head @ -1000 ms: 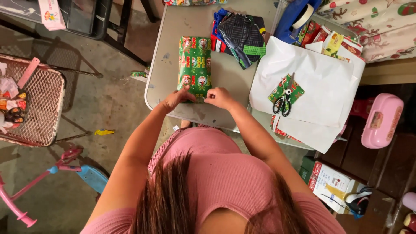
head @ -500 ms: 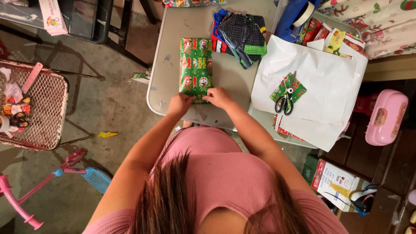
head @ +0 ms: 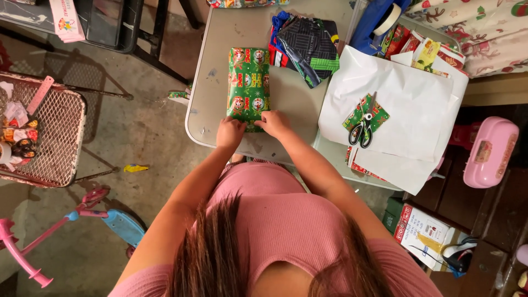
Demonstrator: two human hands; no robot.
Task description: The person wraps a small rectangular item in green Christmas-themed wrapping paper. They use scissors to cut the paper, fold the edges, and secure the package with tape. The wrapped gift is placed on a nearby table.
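Left hand and right hand press, fingers seemingly flat, the wrapped box's near end on the worktop; creases best kept taut.

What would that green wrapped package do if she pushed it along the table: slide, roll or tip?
The green wrapped package lies flat and boxy on the table, so it would probably slide rather than roll or tip. Its glossy paper looks fairly slippery. Both hands, left hand and right hand, press its near end, where the paper may crease.
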